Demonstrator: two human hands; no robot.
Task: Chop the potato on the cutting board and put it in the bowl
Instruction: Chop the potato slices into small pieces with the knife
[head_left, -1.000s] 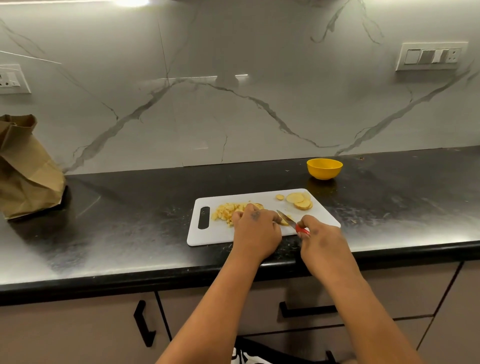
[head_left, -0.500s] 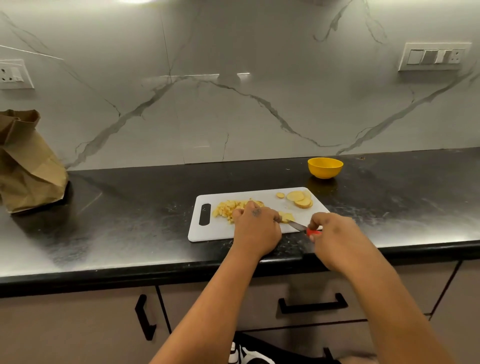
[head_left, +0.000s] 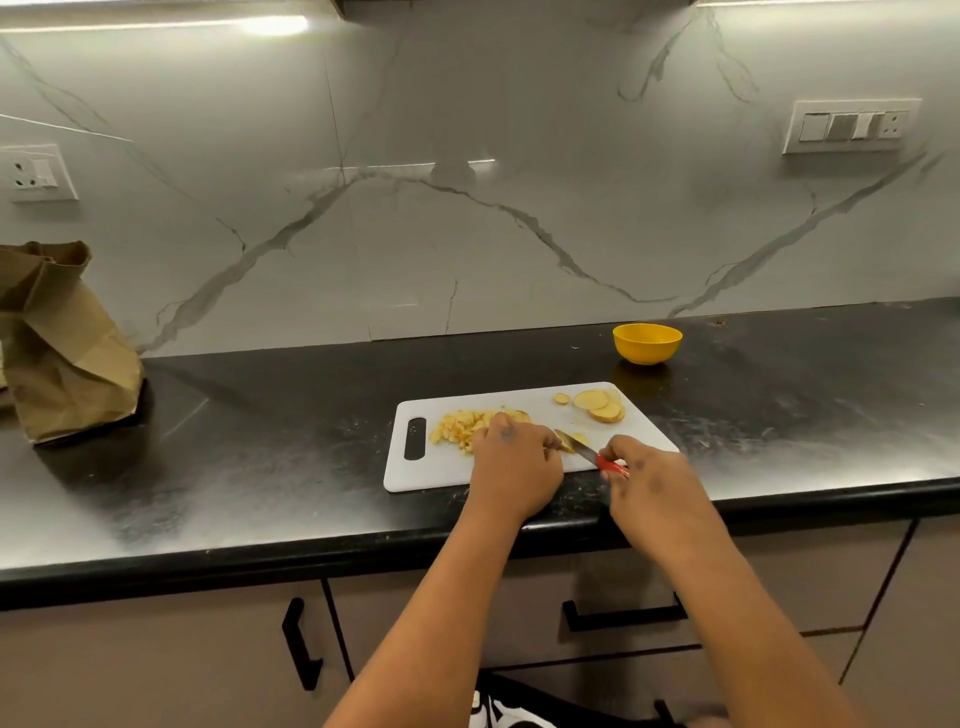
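A white cutting board (head_left: 447, 470) lies near the counter's front edge. On its left part sits a pile of chopped potato pieces (head_left: 460, 428). Three round potato slices (head_left: 597, 405) lie at its far right corner. My left hand (head_left: 517, 465) presses down on a small potato piece (head_left: 575, 441) in the middle of the board. My right hand (head_left: 649, 480) grips a red-handled knife (head_left: 592, 456) whose blade rests against that piece. A yellow bowl (head_left: 647, 343) stands behind the board to the right; I cannot see inside it.
A crumpled brown paper bag (head_left: 62, 343) stands at the far left of the black countertop (head_left: 260, 441). The marble wall carries sockets (head_left: 36, 174) and a switch panel (head_left: 852, 126). Cabinet drawers with black handles (head_left: 623, 616) are below the counter edge.
My right hand with the knife drew back toward me, then came in again with the blade at the potato piece. The left hand stayed on the piece.
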